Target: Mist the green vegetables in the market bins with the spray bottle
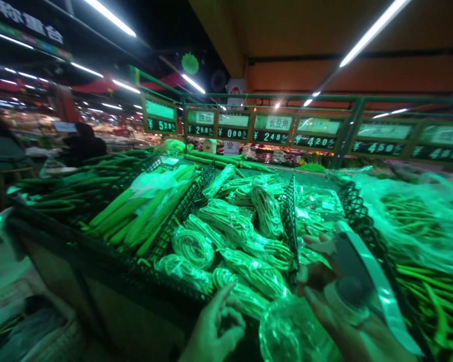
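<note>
Bundles of coiled long beans (230, 236) wrapped in clear plastic fill a black wire basket (289, 226) under green light. My left hand (215, 327) hangs at the basket's near edge, fingers loosely curled and just by the lowest bundles, with nothing visible in them. My right hand (317, 296) grips a dark flat object with a shiny edge (362, 271) and a round grey cap (349, 294). What that object is, I cannot tell. A clear plastic bundle (287, 332) lies just below and between my hands.
Peeled-looking long green gourds (136, 211) and dark cucumbers (79, 191) fill bins to the left. Loose long beans under plastic film (419, 226) lie to the right. Digital price boards (241, 125) hang on a green rail behind. A person (83, 146) stands at the far left.
</note>
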`<state>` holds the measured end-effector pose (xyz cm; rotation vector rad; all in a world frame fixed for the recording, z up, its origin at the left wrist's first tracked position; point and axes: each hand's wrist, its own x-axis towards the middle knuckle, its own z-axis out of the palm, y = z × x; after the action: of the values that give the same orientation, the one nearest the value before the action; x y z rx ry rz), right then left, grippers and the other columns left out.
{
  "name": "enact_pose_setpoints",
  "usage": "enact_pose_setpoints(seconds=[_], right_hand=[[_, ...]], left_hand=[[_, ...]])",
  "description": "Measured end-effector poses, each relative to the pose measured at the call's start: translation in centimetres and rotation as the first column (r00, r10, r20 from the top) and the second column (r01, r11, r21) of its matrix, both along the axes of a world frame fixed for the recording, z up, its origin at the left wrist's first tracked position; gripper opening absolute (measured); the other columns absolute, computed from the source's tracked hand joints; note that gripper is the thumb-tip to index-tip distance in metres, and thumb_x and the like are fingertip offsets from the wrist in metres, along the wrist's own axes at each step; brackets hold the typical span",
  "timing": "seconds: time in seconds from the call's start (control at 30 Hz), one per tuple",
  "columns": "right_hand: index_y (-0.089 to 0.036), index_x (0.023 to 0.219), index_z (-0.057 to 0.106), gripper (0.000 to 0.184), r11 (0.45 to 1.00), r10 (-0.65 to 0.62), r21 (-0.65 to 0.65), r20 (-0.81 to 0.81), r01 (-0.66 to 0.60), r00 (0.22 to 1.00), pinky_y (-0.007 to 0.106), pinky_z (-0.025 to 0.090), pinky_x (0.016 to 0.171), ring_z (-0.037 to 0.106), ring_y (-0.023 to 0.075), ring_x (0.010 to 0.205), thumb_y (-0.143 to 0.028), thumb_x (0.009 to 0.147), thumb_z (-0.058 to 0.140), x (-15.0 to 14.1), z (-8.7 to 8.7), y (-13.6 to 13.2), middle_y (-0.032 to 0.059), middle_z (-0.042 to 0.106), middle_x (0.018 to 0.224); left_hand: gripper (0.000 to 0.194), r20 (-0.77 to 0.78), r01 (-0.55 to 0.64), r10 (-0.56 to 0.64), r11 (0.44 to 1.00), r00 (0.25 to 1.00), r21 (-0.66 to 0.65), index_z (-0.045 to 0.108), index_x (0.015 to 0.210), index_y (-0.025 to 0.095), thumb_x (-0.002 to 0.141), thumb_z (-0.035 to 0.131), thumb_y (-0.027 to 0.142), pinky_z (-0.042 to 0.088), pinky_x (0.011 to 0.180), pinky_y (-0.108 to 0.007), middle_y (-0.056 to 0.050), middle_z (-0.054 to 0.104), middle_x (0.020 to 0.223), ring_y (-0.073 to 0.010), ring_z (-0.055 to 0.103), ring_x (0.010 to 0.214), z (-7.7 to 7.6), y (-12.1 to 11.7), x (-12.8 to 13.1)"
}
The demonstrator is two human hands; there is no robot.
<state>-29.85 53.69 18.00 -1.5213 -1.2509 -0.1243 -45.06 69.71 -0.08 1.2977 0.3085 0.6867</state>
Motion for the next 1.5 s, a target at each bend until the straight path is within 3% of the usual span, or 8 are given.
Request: enact_pose_setpoints(seconds=[0.1, 0.2, 0.37, 0.67, 0.8, 0.97, 1.3, 1.5], right_hand=[[-0.027, 0.093, 0.074, 0.021, 0.997, 0.041, -0.065, 0.021, -0.040, 0.999, 0.023, 0.064, 0.062, 0.073, 0.0177, 0.073, -0.038, 0.095, 0.057, 0.4, -0.2, 0.5, 0.0030, 0.077, 0.094], [-0.026, 0.104, 0.070, 0.019, 0.997, 0.054, -0.058, -0.095, -0.060, 0.994, 0.025, 0.062, 0.059, 0.071, 0.0187, 0.071, -0.038, 0.091, 0.063, 0.4, -0.6, 1.5, 0.0039, 0.076, 0.091], [-0.022, 0.131, 0.055, 0.047, 0.999, -0.025, 0.018, -0.227, 0.029, 0.974, 0.028, 0.057, 0.070, 0.068, 0.0190, 0.081, -0.039, 0.087, 0.062, -0.7, -1.4, 3.3, 0.0029, 0.070, 0.093], [-0.024, 0.131, 0.057, 0.055, 0.996, 0.055, 0.077, -0.314, -0.032, 0.948, 0.025, 0.049, 0.057, 0.058, 0.0148, 0.066, -0.042, 0.081, 0.068, -1.3, -1.6, 5.6, 0.0008, 0.068, 0.092], [-0.025, 0.133, 0.055, 0.055, 0.996, 0.038, 0.087, -0.250, -0.017, 0.968, 0.025, 0.054, 0.072, 0.065, 0.0182, 0.090, -0.050, 0.084, 0.064, -1.1, -2.4, 7.0, 0.0032, 0.065, 0.110], [-0.024, 0.132, 0.057, 0.050, 0.995, 0.090, 0.051, -0.170, -0.083, 0.981, 0.026, 0.046, 0.059, 0.051, 0.0145, 0.057, -0.043, 0.087, 0.058, -1.3, -2.3, 8.8, -0.0050, 0.055, 0.069], [-0.022, 0.139, 0.049, 0.050, 0.952, 0.294, 0.126, -0.148, -0.277, 0.944, 0.024, 0.035, 0.049, 0.040, 0.0126, 0.050, -0.042, 0.094, 0.054, -0.6, -3.9, 11.7, -0.0064, 0.048, 0.062], [-0.031, 0.140, 0.049, 0.047, 0.951, 0.263, 0.186, -0.068, -0.247, 0.962, 0.018, 0.037, 0.050, 0.041, 0.0084, 0.052, -0.038, 0.094, 0.056, -0.6, -4.7, 13.3, -0.0060, 0.055, 0.073]], left_hand=[[0.074, -0.240, -0.291, 0.360, 0.915, 0.901, 0.280, 0.034, 0.143, 0.005, 0.081, 0.058, 0.036, 0.049, 0.099, -0.037, -0.014, 0.057, 0.116, -0.0180, 0.062, 0.095, 1.5, 4.4, -1.5], [0.065, -0.375, -0.284, 0.598, 0.728, 0.709, 0.624, 0.039, 0.143, 0.000, 0.085, 0.046, 0.030, 0.051, 0.100, -0.038, -0.017, 0.059, 0.118, -0.0218, 0.064, 0.101, 1.2, 9.0, -2.9], [0.056, -0.444, -0.179, 0.716, 0.612, 0.540, 0.770, 0.049, 0.139, 0.001, 0.087, 0.043, 0.021, 0.047, 0.102, -0.041, -0.018, 0.064, 0.118, -0.0269, 0.064, 0.107, 0.1, 13.2, -3.8], [0.047, -0.503, -0.082, 0.838, 0.528, 0.210, 0.846, 0.059, 0.133, 0.018, 0.091, 0.037, 0.020, 0.051, 0.085, -0.039, -0.012, 0.071, 0.123, -0.0302, 0.071, 0.105, 1.8, 14.0, -1.3], [0.047, -0.521, -0.055, 0.833, 0.539, 0.187, 0.841, 0.061, 0.131, 0.019, 0.092, 0.034, 0.019, 0.052, 0.084, -0.038, -0.012, 0.068, 0.128, -0.0290, 0.073, 0.104, 1.5, 14.2, -1.2], [0.043, -0.565, 0.028, 0.801, 0.572, 0.197, 0.820, 0.066, 0.123, 0.018, 0.090, 0.037, 0.015, 0.052, 0.080, -0.036, -0.014, 0.071, 0.117, -0.0284, 0.074, 0.097, 1.4, 14.6, -1.3], [0.041, -0.567, -0.006, 0.807, 0.576, 0.164, 0.817, 0.066, 0.123, 0.021, 0.090, 0.042, 0.016, 0.052, 0.086, -0.035, -0.010, 0.070, 0.122, -0.0260, 0.072, 0.102, 0.5, 15.3, -1.0], [0.040, -0.576, -0.011, 0.800, 0.586, 0.167, 0.810, 0.068, 0.118, 0.024, 0.090, 0.041, 0.015, 0.051, 0.086, -0.030, -0.007, 0.071, 0.116, -0.0210, 0.072, 0.102, -0.1, 15.7, -1.0]])
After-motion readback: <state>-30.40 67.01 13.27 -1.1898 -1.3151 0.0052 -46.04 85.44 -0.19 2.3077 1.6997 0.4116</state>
